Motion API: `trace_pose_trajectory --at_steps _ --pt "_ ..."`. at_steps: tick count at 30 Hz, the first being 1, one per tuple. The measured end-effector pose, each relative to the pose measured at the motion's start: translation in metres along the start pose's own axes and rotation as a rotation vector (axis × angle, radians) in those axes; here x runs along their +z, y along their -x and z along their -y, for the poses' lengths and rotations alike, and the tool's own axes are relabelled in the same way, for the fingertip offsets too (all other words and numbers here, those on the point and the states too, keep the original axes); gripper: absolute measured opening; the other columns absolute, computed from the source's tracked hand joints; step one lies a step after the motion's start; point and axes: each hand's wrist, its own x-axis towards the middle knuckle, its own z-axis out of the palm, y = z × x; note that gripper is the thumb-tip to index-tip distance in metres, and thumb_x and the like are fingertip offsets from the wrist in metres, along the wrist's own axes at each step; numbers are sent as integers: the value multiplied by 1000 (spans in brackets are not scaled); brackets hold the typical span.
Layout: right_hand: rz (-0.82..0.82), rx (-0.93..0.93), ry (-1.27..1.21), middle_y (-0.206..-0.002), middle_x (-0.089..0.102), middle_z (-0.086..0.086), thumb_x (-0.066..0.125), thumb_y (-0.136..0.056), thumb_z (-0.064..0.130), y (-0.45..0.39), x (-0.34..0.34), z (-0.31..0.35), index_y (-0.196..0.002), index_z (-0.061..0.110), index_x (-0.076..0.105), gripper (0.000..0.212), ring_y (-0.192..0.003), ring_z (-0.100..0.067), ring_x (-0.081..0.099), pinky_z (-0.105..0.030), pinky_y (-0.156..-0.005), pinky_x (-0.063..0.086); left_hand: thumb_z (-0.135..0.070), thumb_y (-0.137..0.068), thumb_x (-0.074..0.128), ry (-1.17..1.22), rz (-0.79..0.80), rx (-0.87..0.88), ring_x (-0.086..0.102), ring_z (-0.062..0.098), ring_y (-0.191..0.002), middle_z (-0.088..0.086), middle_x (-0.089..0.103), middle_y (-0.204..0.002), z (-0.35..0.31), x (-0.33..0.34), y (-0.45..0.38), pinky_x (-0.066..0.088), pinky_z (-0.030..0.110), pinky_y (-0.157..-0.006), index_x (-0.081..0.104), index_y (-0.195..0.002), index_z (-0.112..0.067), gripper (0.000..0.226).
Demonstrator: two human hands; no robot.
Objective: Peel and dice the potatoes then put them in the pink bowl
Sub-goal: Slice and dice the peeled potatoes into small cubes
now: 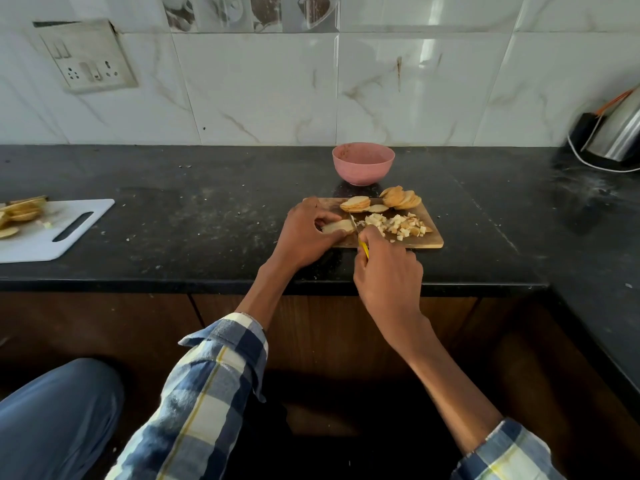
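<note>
A home kitchen. The black stone surface (pixel 207 216) runs along a wall of marble-look tiles (pixel 263 88), with dark wooden cabinets (pixel 104 327) under it. On the wall above the surface's left end sits a switch-and-socket plate (pixel 88 58); at its right end stands a steel electric kettle (pixel 616 133).

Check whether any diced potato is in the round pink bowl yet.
No, the round pink bowl looks empty; the diced potato pieces lie on the wooden cutting board.
</note>
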Motion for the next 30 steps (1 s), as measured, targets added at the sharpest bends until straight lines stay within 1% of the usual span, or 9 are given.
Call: trace_pose_trajectory --at_steps 1,5,9,16,19,21,23,27,30 --pt "10 1 3 -96 70 -1 62 -101 25 -1 1 2 -121 24 55 21 -86 -25 69 -35 -68 48 -33 -83 86 5 -2 -1 57 8 -86 -5 62 -97 0 1 0 43 18 -72 82 -106 -20 27" --pt "43 0 11 -104 70 -2 65 -99 24 1 3 7 -128 24 53 31 -93 -26 69 -37 -72 50 -34 -82 86 18 -13 -8 58 11 -85 -3 63 -95 0 0 -1 47 23 -72 83 -104 -20 26" --pt "46 3 0 -99 71 -4 62 -101 26 13 -3 -4 -129 25 53 29 -89 -26 69 -39 -71 53 -30 -82 86 17 -11 -13 58 8 -82 -7 63 -92 -6 0 1 42 15 -68 84 -101 -20 22" --pt "3 33 -13 -93 70 -2 62 -101 27 10 -3 -9 -124 25 53 25 -85 -25 69 -35 -68 48 -31 -82 87 6 -10 -13 58 5 -83 -9 60 -93 -5 -1 1 40 13 -68 83 -105 -22 25" --pt "-12 50 -33 -84 60 4 62 -102 27 10 -3 -9 -124 24 53 24 -80 -21 67 -31 -65 42 -33 -83 86 -11 -9 -2 58 5 -84 -9 60 -95 -5 -1 2 39 12 -69 82 -107 -22 27" --pt "-31 38 -53 -80 56 7 61 -102 27 11 -2 -9 -120 26 52 21 -76 -19 66 -31 -64 42 -33 -84 85 -24 -3 15 58 4 -84 -9 60 -96 -5 -1 1 39 11 -70 81 -109 -21 28" --pt "-27 22 -67 -80 61 5 61 -101 28 11 0 -8 -118 27 51 20 -74 -20 67 -33 -64 46 -34 -86 84 -40 8 39 56 2 -84 -11 59 -96 -5 -1 1 37 10 -71 81 -111 -20 29" --pt "-5 18 -85 -88 68 0 61 -101 28 9 3 -7 -119 28 50 21 -81 -23 69 -37 -69 51 -34 -87 82 -53 16 50 54 8 -88 -8 59 -98 -4 0 0 42 26 -79 80 -112 -19 29" --pt "8 19 -74 -91 68 0 61 -102 27 4 4 -3 -118 27 52 18 -84 -22 68 -33 -68 44 -34 -86 83 -44 15 46 55 11 -88 -7 60 -96 -3 1 0 44 29 -79 81 -109 -20 27"
